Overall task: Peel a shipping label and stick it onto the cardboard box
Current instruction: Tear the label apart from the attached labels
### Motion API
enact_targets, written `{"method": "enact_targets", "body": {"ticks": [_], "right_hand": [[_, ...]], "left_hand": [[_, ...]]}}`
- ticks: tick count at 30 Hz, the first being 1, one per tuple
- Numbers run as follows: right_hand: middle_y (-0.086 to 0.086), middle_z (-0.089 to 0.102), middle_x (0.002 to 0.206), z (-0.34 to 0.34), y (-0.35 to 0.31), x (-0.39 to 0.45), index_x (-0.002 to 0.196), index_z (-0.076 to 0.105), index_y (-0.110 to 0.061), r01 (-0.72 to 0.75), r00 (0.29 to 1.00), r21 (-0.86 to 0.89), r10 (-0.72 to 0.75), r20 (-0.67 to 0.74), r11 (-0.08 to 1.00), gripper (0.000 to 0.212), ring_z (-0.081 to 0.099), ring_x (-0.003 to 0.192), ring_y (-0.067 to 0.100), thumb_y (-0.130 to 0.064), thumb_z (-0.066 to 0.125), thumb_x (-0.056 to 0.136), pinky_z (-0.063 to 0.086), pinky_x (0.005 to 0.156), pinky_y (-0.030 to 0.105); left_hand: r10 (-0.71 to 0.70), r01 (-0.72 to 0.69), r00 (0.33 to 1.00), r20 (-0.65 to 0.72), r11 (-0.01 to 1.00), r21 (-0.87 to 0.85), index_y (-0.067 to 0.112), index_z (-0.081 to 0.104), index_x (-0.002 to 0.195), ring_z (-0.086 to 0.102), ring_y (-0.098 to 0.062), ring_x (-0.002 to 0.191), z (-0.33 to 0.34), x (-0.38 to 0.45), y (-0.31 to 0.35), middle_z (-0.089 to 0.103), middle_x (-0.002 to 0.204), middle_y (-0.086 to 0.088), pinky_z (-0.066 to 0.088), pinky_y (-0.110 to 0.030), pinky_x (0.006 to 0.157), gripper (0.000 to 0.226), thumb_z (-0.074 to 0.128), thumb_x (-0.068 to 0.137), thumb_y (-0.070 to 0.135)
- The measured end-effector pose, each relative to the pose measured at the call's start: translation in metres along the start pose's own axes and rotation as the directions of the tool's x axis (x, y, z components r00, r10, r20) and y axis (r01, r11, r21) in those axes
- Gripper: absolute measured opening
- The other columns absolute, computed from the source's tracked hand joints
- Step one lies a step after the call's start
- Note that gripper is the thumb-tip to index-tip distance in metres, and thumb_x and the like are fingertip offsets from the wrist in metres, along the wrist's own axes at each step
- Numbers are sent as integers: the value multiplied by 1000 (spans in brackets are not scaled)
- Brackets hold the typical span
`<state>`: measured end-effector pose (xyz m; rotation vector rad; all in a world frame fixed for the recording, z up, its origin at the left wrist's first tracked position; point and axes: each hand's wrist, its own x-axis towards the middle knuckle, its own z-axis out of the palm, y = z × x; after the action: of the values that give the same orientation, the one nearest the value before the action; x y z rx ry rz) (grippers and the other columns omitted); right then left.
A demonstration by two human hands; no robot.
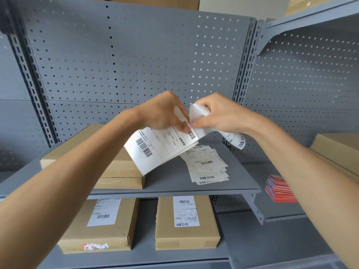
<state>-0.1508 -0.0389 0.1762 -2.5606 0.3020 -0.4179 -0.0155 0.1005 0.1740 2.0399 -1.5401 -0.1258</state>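
1. Both bare forearms reach in from the bottom corners and meet mid-frame above the grey middle shelf (174,179), leaving open air beneath them down to that shelf.
2. On the shelf's left sits an unlabelled cardboard box (108,164), its right end close to the shelf's front edge; bare grey surface lies between it and the loose pile of labels (206,165) to the right.
3. Left hand (165,113) is palm-down, wrist bent, thumb and fingers pinching the top edge of the shipping label sheet (161,148), which hangs tilted down over the box's right end without clearly touching it.
4. Right hand (219,115) faces it, thumb and forefinger pinched on a curled white strip at the same corner — whether this is the label lifting or its backing, I cannot tell. A further printed piece droops below the right wrist.
5. Two labelled boxes (186,220) lie flat on the lower shelf, with a gap between them.
6. A fanned red card stack (279,189) rests on the neighbouring shelf at right, near its front edge.
7. Print on the sheet is too small to read, and the fingertips are partly hidden by folded paper — boxes at the top and right edges are cut off.
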Motion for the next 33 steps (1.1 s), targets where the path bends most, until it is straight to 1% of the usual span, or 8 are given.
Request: {"method": "enact_targets", "body": {"ticks": [7,10,13,17,24,27,30,33], "right_hand": [[-17,58,57,1,-1,1,75,64,-24,11,1000,21,-12,21,1000,18,52,52,0,-20,79,83,39,57,21],[-17,50,51,1,-6,0,73,56,-22,-14,997,-88,21,79,996,28,43,45,0,-25,82,81,32,48,16],[-12,46,56,3,-10,0,72,57,-22,-44,994,-245,68,89,969,26,41,47,6,-28,80,83,29,50,23],[-9,49,63,4,-15,1,67,53,-28,-62,994,-315,85,61,947,31,44,52,7,-24,75,88,28,49,25],[-7,56,59,4,-8,2,79,67,-19,-59,997,-245,68,29,968,12,46,49,12,-26,75,86,33,49,26],[-9,51,53,5,-6,1,78,69,-18,-57,998,-218,64,23,974,13,40,42,7,-25,74,87,31,44,23],[-12,46,44,5,-5,1,72,66,-19,-62,998,-193,67,20,979,17,37,37,5,-23,73,88,26,37,15],[-13,40,40,5,-4,1,67,61,-17,-62,998,-193,65,10,979,24,33,36,6,-22,72,88,24,38,18]], "left_hand": [[-2,2,1000,-8,1000,18,30,81,85,73,-10,73,-2,0,-4,78,81,5,60,-27,72,14,89,74,25],[-11,12,1000,-11,997,80,36,73,76,72,-12,77,-2,-1,-3,77,84,4,58,-28,70,18,89,75,28],[-8,11,1000,-20,992,122,38,67,73,68,-6,75,0,0,-3,75,84,5,51,-20,63,23,88,75,28],[2,4,999,-32,986,166,24,77,95,63,2,71,4,2,-2,74,83,5,47,-18,58,22,87,76,25],[38,-30,998,-47,986,163,29,77,92,64,1,74,0,3,-3,72,83,12,54,-20,65,17,86,78,24],[45,-36,997,-60,987,154,29,79,93,67,-6,79,0,4,-5,75,87,5,57,-30,74,18,87,77,25],[49,-40,997,-55,987,154,29,78,91,69,-10,81,0,4,-6,76,89,1,58,-33,76,17,87,77,25],[55,-47,997,-55,988,147,35,75,85,70,-13,80,-1,4,-5,76,88,1,59,-34,76,16,86,78,26]]}}
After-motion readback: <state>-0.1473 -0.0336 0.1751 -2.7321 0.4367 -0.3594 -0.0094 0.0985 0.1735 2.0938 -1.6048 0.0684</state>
